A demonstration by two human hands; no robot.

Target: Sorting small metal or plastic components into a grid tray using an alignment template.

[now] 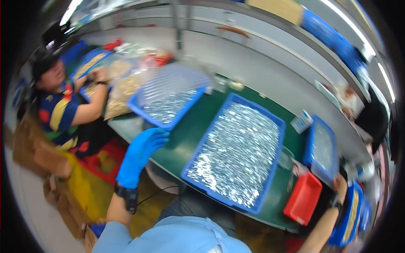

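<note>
1. Green tabletop [190, 139] runs across a workshop, its near edge curving above a yellow floor and brown cardboard boxes [50, 158].
2. At the middle of the tabletop sits a large blue tray [276, 145], filled with small shiny silver pieces [236, 152].
3. Left hand [141, 154], in a blue glove with a dark band at the wrist, reaches up past the near edge of the tabletop; its fingers are loosely curled together, holding nothing.
4. Just above that hand a smaller blue tray [136, 109] overhangs the near left edge of the tabletop, half loaded with the same silver pieces and tilted; the fingertips are just beside its lower rim, and contact cannot be confirmed.
5. Right hand [339, 185] is at the far right, bare, with a dark wristband, beside a blue tray of yellowish parts [350, 219]; whether its fingers are apart or closed cannot be told.
6. A red bin [303, 198] stands at the near right edge of the tabletop, with another blue tray [322, 149] behind it.
7. A co-worker in a striped shirt [59, 111] sits at the left end, hands over trays of pale parts.
</note>
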